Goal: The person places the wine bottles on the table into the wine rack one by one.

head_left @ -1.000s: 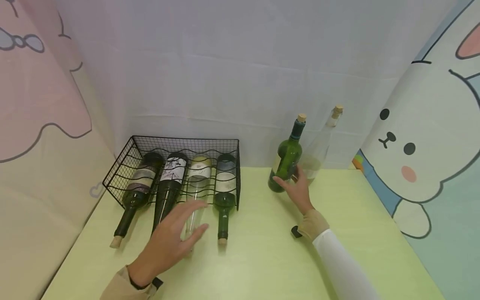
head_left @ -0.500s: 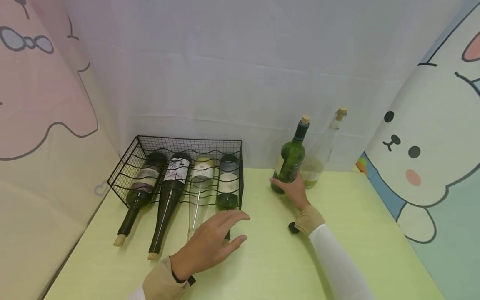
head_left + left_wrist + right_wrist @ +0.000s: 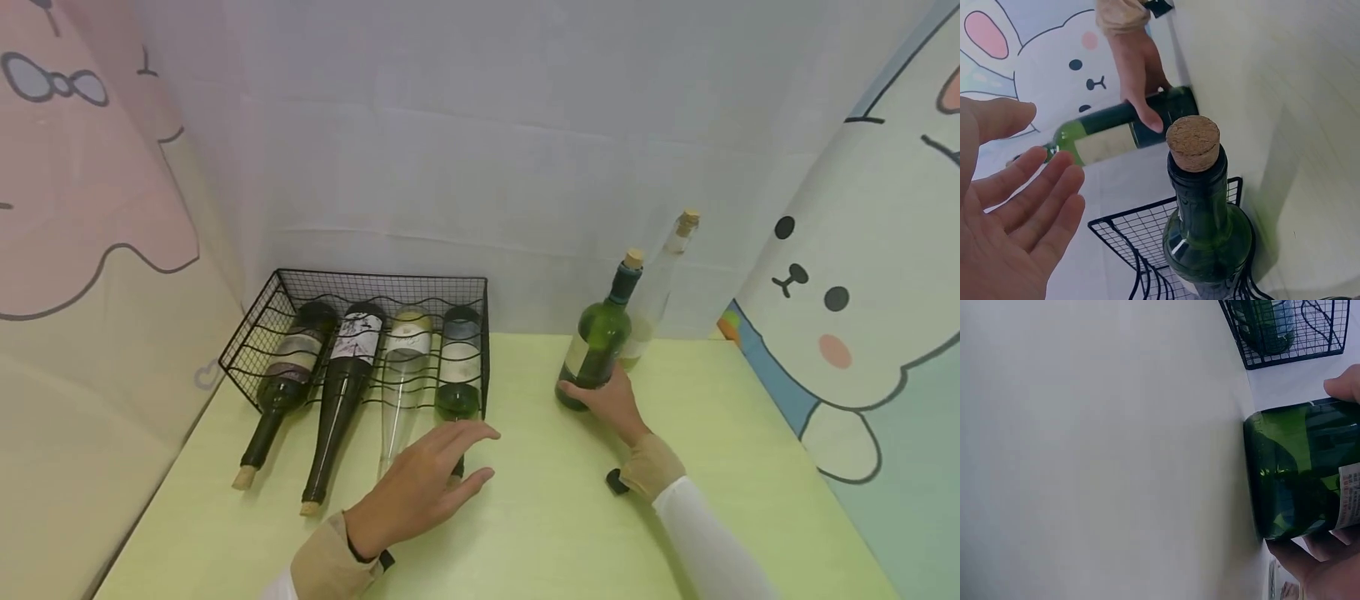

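My right hand grips the lower part of a green wine bottle, corked and cream-labelled. The bottle stands nearly upright, neck leaning slightly right; I cannot tell whether its base touches the table. In the right wrist view, the thumb lies on one side of the bottle's base end, with fingers on the other. My left hand hovers with relaxed, spread fingers, holding nothing. It partly hides the neck of the rightmost green bottle in the rack. The left wrist view shows that bottle's cork beside the hand.
A black wire rack at the left holds several corked bottles lying with necks toward me, including a dark one and a clear one. Behind the gripped bottle stands a tall clear bottle. A white cloth wall backs the table.
My left hand has moved right, from over the clear bottle to the rightmost racked bottle, then stayed. My right hand has brought the green bottle slightly nearer me and rightward.
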### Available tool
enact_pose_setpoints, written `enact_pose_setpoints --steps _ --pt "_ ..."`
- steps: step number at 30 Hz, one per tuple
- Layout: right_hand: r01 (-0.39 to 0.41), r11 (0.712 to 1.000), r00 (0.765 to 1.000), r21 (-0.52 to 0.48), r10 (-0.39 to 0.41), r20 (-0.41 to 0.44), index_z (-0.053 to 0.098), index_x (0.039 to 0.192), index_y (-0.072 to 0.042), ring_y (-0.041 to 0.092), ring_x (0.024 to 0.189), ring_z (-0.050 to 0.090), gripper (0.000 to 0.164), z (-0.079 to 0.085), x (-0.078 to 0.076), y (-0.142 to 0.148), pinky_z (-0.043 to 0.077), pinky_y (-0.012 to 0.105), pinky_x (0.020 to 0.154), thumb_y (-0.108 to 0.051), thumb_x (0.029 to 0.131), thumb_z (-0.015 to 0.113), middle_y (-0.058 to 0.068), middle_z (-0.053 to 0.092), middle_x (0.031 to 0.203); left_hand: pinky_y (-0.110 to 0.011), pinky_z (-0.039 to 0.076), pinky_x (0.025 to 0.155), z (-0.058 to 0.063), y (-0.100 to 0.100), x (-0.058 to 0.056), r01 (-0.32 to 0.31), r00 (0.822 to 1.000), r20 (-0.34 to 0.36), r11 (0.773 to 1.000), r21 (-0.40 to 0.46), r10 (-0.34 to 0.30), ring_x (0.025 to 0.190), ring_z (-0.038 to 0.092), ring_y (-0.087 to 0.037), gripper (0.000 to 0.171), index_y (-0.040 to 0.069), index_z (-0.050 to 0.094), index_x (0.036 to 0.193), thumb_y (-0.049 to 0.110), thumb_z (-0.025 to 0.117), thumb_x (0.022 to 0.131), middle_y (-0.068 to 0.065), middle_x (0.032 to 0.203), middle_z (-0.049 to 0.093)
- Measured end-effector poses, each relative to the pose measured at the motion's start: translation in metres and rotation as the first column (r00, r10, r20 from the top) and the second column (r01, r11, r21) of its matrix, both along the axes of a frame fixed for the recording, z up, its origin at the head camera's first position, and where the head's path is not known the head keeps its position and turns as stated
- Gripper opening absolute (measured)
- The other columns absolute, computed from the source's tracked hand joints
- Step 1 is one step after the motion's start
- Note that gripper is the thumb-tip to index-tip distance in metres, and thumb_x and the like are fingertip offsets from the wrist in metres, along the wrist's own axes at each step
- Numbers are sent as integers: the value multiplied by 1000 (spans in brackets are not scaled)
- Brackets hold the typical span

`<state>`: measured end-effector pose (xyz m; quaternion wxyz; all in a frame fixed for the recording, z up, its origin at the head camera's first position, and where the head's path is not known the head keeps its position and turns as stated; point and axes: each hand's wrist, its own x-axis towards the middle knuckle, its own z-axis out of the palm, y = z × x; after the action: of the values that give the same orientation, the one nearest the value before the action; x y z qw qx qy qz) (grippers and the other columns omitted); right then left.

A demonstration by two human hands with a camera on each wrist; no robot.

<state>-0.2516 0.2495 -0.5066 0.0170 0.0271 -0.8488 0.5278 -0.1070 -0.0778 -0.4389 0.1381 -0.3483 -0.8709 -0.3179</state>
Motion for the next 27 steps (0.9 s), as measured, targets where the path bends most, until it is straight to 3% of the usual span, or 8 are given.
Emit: enact_pose_setpoints --steps 6,8,13,19,27 --pt "-55 997 997 46 57 -43 42 139 -9 32 121 53 79 3 29 20 40 51 103 -34 77 85 12 54 133 -17 50 68 1 -1 3 36 995 92 999 39 -39 90 59 -4 39 22 53 135 31 61 98 7 137 51" --pt "-65 995 997 74 69 -45 43 139 -10 32 121 53 78 5 39 27 41 52 102 -33 78 85 12 54 134 -14 48 62 1 -3 4 39 994 102 998 53 -44 91 59 -5 38 22 53 135 30 61 98 6 137 52" --pt "-62 988 997 142 67 -33 43 139 -8 32 119 55 78 13 59 47 43 50 99 -32 78 84 13 55 132 -22 54 73 -1 -6 3 22 997 78 998 53 -26 119 55 -11 39 22 54 135 29 63 97 8 136 52" --pt "-44 964 998 264 56 -37 46 136 -6 33 113 58 76 25 76 68 46 47 91 -35 78 84 15 59 127 -29 52 89 -3 -8 2 2 999 53 999 53 -4 123 52 -7 39 22 55 134 31 64 97 12 135 52" --pt "-37 922 998 386 55 -35 51 127 -4 30 100 62 72 36 92 93 49 43 79 -37 74 86 15 65 113 -29 54 84 -4 -9 5 6 996 86 997 71 -12 121 54 -7 40 25 53 135 35 62 97 13 136 52"
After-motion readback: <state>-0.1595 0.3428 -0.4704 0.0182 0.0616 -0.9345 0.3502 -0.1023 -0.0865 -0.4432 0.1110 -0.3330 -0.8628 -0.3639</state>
